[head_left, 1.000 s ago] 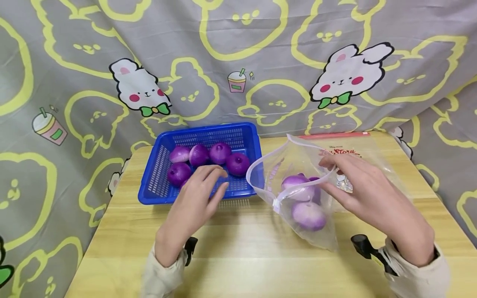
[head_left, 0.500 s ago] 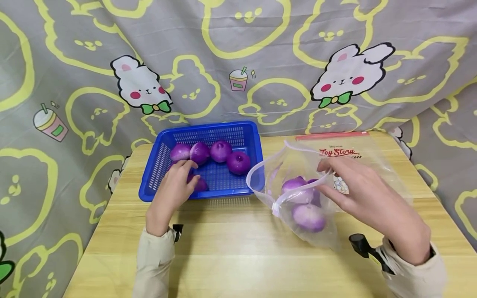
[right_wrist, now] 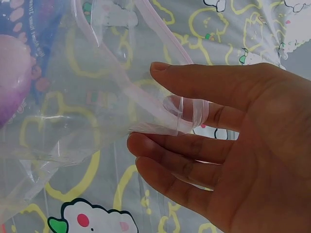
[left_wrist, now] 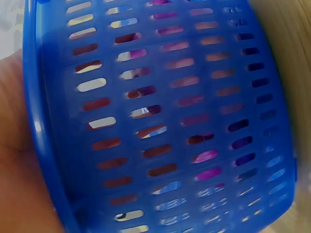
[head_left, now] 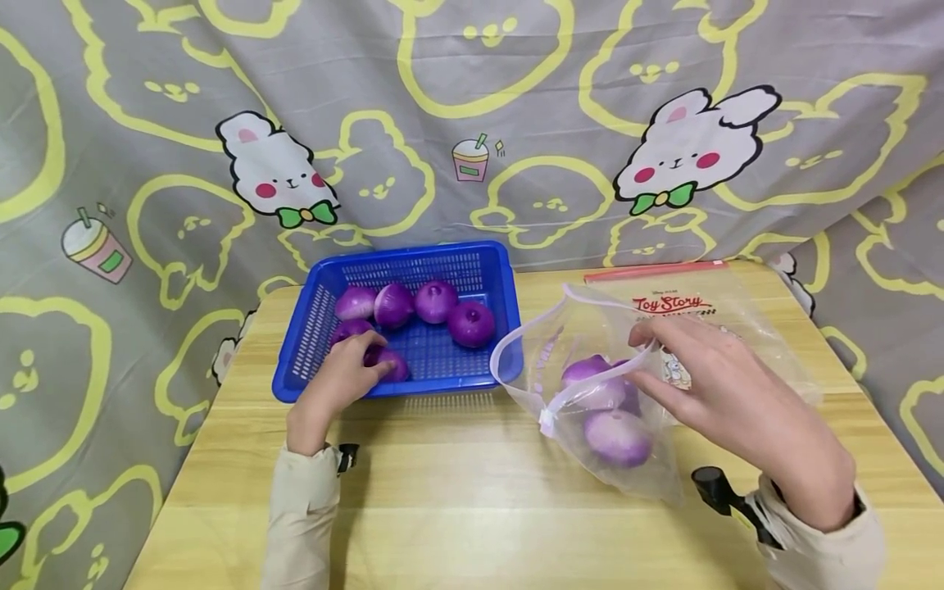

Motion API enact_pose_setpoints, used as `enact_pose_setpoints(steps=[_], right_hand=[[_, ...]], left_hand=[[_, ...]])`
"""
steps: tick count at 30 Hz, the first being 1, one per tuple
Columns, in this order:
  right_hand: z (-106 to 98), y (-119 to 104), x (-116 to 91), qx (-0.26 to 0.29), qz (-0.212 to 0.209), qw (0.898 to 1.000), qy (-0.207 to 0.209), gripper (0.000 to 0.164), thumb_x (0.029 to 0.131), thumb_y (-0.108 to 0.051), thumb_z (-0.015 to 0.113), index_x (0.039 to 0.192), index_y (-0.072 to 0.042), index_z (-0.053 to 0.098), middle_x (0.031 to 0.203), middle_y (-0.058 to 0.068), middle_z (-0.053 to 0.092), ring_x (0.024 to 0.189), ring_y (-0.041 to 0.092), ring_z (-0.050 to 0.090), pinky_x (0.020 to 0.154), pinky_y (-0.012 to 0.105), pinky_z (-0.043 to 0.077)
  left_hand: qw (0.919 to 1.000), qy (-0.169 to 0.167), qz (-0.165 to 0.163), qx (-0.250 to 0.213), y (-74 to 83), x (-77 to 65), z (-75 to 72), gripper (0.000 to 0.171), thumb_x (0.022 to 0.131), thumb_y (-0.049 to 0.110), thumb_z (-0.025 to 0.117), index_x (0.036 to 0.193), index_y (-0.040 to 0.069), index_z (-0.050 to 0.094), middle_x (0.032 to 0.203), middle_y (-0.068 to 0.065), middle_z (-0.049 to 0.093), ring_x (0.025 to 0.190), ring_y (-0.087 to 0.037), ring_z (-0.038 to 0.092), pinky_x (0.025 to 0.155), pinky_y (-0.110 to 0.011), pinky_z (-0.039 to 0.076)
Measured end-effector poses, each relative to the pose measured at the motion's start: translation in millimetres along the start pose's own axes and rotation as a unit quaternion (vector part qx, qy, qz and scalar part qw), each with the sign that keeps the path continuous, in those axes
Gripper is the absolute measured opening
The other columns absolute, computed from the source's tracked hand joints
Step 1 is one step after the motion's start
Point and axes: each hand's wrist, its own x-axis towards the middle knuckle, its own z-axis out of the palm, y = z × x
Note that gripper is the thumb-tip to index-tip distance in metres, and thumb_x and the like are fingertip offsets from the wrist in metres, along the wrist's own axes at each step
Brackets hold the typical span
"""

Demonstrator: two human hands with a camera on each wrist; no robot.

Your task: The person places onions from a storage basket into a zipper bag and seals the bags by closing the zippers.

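In the head view my left hand (head_left: 342, 370) reaches over the near rim of a blue plastic basket (head_left: 435, 381). Its thumb and fingers are curled round a purple onion (head_left: 394, 366) in the near left part. Several more onions (head_left: 436, 301) lie in the basket. The left wrist view is mostly filled by the slotted basket wall (left_wrist: 160, 116), so the fingertips are hidden there. My right hand (head_left: 730, 389) holds the rim of a clear slider zip bag (head_left: 527, 352), whose mouth gapes toward the basket. Onions (head_left: 618, 438) rest inside this bag.
A second clear bag (head_left: 760, 315) with a red top strip and "Toy Story" print lies flat behind the right hand. The wooden table (head_left: 472, 500) ends against a grey patterned curtain (head_left: 546, 123) at the back and sides.
My left hand has moved left and down over the basket, and its fingers have come round the near onion. The right hand keeps its hold, with the bag shifting slightly.
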Motion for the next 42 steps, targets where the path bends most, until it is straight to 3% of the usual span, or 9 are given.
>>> enact_pose_setpoints(steps=[14, 25, 42], right_hand=[[-1, -3, 0, -0.008, 0.005, 1.0, 0.002, 0.041, 0.075, -0.012, 0.084, 0.109, -0.014, 0.061, 0.098, -0.007, 0.065, 0.088, 0.015, 0.064, 0.079, 0.032, 0.043], [2, -4, 0, -0.004, 0.015, 1.0, -0.009, 0.041, 0.075, -0.014, 0.085, 0.109, -0.015, 0.061, 0.098, -0.005, 0.066, 0.087, 0.013, 0.063, 0.074, 0.038, 0.047], [1, -4, 0, -0.008, 0.009, 1.0, -0.004, 0.041, 0.074, -0.012, 0.085, 0.109, -0.013, 0.062, 0.099, -0.004, 0.066, 0.087, 0.014, 0.063, 0.072, 0.038, 0.049]], left_hand=[[0.9992, 0.021, -0.034, -0.003, -1.1, -5.2, 1.3, 0.039, 0.09, 0.028, 0.075, 0.118, 0.002, 0.067, 0.111, -0.018, 0.069, 0.093, -0.033, 0.062, 0.086, -0.05, 0.051], [0.9985, 0.053, 0.009, 0.006, -2.7, -4.7, 3.2, 0.036, 0.086, 0.022, 0.08, 0.113, 0.001, 0.07, 0.105, -0.016, 0.072, 0.088, -0.031, 0.065, 0.081, -0.049, 0.052], [0.9916, 0.107, 0.072, 0.001, 7.5, -0.9, -4.4, 0.039, 0.084, 0.018, 0.082, 0.118, 0.007, 0.067, 0.111, -0.015, 0.07, 0.099, -0.033, 0.064, 0.09, -0.051, 0.05]])
